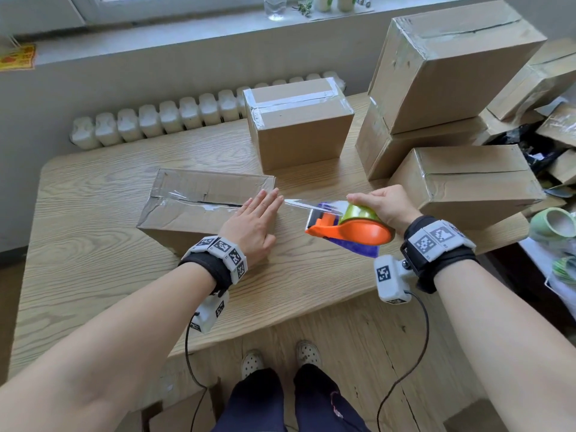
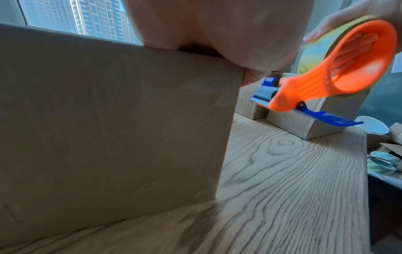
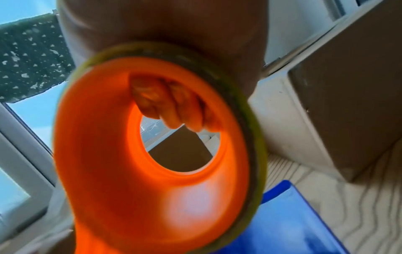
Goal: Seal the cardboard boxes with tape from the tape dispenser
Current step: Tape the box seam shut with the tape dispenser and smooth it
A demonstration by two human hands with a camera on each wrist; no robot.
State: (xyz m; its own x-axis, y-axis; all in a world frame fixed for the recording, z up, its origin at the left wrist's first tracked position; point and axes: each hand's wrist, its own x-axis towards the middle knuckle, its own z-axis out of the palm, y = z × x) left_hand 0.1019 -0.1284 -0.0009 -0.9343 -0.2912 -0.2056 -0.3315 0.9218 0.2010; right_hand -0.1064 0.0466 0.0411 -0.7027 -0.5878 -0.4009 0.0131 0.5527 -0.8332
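Note:
A low cardboard box (image 1: pixel 187 198) lies on the wooden table (image 1: pixel 93 275), with clear tape along its top seam. My left hand (image 1: pixel 252 219) presses flat on the box's right end, fingers straight, over the tape. My right hand (image 1: pixel 380 204) grips the orange tape dispenser (image 1: pixel 352 229) just right of the box, above the table. A strip of clear tape (image 1: pixel 299 204) runs from the dispenser to the box edge. In the left wrist view the dispenser (image 2: pixel 352 68) hangs beside the box's side (image 2: pixel 108 128). The right wrist view shows fingers (image 3: pixel 174 106) curled through the dispenser's ring (image 3: pixel 130 171).
Several taped cardboard boxes stand behind and to the right: one in the middle (image 1: pixel 299 126), a stack at the right (image 1: pixel 448 73) and a lower one (image 1: pixel 467 179). Clutter and tape rolls (image 1: pixel 551 226) lie off the table's right edge. A radiator (image 1: pixel 156 120) runs behind.

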